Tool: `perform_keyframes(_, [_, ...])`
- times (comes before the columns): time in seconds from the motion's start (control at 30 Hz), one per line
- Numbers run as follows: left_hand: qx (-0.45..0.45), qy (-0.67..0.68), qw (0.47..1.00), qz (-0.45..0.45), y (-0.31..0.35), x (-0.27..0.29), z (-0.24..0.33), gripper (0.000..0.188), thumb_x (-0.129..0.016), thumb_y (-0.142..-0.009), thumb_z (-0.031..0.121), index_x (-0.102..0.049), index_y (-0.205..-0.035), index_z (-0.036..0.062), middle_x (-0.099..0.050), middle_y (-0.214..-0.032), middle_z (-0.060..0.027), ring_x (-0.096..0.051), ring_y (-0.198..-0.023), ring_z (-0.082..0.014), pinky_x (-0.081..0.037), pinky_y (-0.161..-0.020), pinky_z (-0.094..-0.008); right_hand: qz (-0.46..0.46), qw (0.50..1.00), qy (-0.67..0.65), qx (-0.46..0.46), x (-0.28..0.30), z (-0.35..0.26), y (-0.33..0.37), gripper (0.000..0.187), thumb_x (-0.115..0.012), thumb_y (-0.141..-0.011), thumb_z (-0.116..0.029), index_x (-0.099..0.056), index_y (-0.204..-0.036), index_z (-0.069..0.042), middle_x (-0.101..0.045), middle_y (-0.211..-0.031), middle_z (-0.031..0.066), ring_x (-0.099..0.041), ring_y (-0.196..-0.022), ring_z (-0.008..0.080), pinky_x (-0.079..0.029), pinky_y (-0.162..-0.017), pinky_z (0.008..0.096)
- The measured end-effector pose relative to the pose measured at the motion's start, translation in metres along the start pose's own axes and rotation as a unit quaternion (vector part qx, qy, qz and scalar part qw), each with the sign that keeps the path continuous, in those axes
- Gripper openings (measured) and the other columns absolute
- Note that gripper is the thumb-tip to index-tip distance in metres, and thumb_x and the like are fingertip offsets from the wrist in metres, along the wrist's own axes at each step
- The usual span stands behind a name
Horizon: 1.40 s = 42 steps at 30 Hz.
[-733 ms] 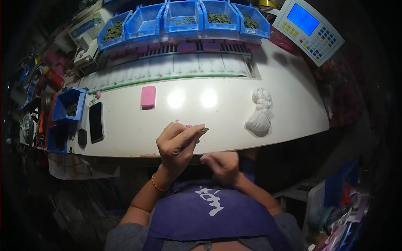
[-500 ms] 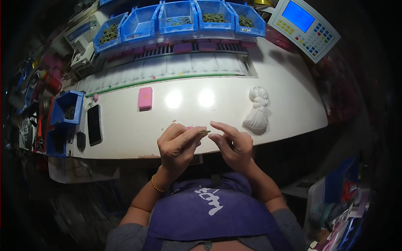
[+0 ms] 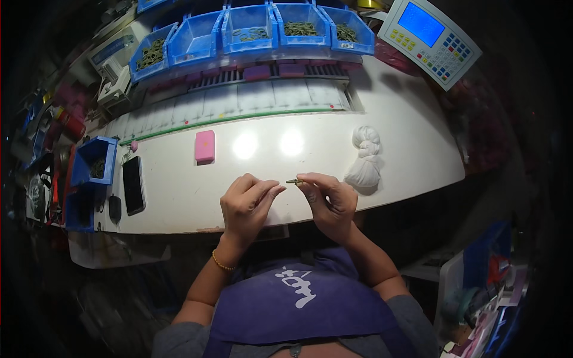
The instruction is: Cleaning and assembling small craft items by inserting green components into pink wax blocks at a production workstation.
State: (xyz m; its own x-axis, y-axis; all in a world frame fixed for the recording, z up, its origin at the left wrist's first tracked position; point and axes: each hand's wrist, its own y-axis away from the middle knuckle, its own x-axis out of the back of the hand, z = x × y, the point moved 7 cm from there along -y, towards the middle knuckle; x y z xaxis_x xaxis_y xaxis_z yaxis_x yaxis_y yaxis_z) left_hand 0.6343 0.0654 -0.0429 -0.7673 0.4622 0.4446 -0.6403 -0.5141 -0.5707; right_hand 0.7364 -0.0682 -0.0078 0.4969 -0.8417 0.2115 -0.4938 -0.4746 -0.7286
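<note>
light: bright centre, dark rim | glare: two spots on white table (image 3: 179, 197) | edges: fisheye-bent

We see a white worktable (image 3: 179, 203) with a curved near edge. Taking the pink block (image 3: 205, 146) as our mark: a black phone (image 3: 132, 185) lies to its left, a tied white cloth bundle (image 3: 364, 164) well to its right, and behind it a green-edged strip of white trays (image 3: 239, 104) — then a row of blue bins (image 3: 250, 33).

Pink block (image 3: 205, 146), black phone (image 3: 132, 185), white knotted cloth bundle (image 3: 364, 158), blue bins (image 3: 248, 33), keypad console (image 3: 430, 37).
</note>
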Motion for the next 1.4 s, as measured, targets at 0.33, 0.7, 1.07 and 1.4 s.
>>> perform_keyframes(0.33, [-0.024,-0.142,0.974,-0.176,0.005,-0.024,-0.019,0.034,-0.082,-0.068,0.021,-0.073,-0.100,0.0115,-0.061,-0.092,-0.0070,-0.059,-0.085,-0.0241,-0.050,-0.071,-0.0363,0.008,0.999,0.033,0.036,0.001,0.006,-0.006,0.025,-0.070,-0.082,0.007,-0.068,-0.104,-0.003,-0.072,-0.081,0.0122,-0.065,-0.055,0.0160,-0.047,-0.049,0.0262])
perform_keyframes(0.7, [0.131,-0.128,0.969,-0.168,0.026,0.028,-0.041,0.050,-0.083,-0.067,0.019,-0.065,-0.111,0.0024,-0.061,-0.104,-0.0128,-0.055,-0.099,-0.0314,-0.046,-0.089,-0.0397,-0.032,0.936,0.346,0.049,-0.005,0.119,-0.128,0.011,-0.069,-0.088,-0.021,-0.069,-0.088,-0.010,-0.063,-0.059,0.0103,-0.063,-0.051,0.0261,-0.048,-0.049,0.0362])
perform_keyframes(1.07, [0.190,0.161,0.966,-0.070,0.027,0.032,-0.071,0.048,-0.077,-0.070,-0.004,-0.062,-0.116,-0.0005,-0.058,-0.112,-0.0086,-0.059,-0.105,-0.0206,-0.051,-0.091,-0.0333,-0.418,0.854,0.127,-0.283,-0.083,0.116,-0.069,0.052,-0.057,-0.096,-0.043,-0.048,-0.135,-0.010,-0.070,-0.090,0.0182,-0.070,-0.075,0.0306,-0.054,-0.068,0.0449])
perform_keyframes(1.4, [0.264,0.576,0.773,0.018,0.007,-0.007,-0.047,0.059,-0.052,-0.098,0.045,-0.043,-0.133,-0.0021,-0.057,-0.109,-0.0116,-0.059,-0.098,-0.0207,-0.052,-0.085,-0.0359,-0.174,0.823,-0.402,-0.363,-0.092,0.056,0.065,0.069,-0.065,-0.093,-0.011,-0.022,-0.146,-0.008,-0.060,-0.107,0.0114,-0.062,-0.091,0.0142,-0.051,-0.084,0.0285])
